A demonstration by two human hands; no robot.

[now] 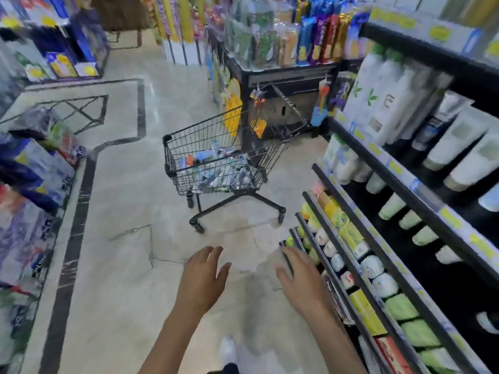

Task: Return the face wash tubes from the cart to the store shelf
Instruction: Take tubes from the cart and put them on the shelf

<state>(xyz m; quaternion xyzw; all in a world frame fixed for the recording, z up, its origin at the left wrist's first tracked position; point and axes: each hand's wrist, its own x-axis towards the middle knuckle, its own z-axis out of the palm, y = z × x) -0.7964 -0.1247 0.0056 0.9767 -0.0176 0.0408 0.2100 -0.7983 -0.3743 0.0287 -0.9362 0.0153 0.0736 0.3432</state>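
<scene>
Both hands empty, fingers spread and relaxed, nothing held: left hand (204, 273) out in front, right hand (299, 276) just beside the lowest rail of the store shelf (399, 182). Ahead of both palms and well apart from them, the cart (216, 163), its basket side-on and its near corner closest to the left fingertips. Inside it, a jumble of face wash tubes (213, 168), blurred, lying flat across the basket floor; exact count not readable.

Step in hand, judged from this: closing on the cart for a pickup. To do it well:

- Walk in until the basket rim sits under the wrists instead of stretching from here.
- Reach down over the rim, not through the wire.
- Take a tube round its middle, thumb on one side and fingers opposite, firm enough to stop slipping, light enough not to squeeze a soft tube.
- One tube per hand, or a small bunch only if all lie the same way.
- Watch the cart: on wheels, likely to roll if bumped, so perhaps steady the rim with the free hand.
- Beyond the right hand, white tubes (464, 147) already stand cap-down in rows; match that orientation and find a gap before carrying over.
</scene>
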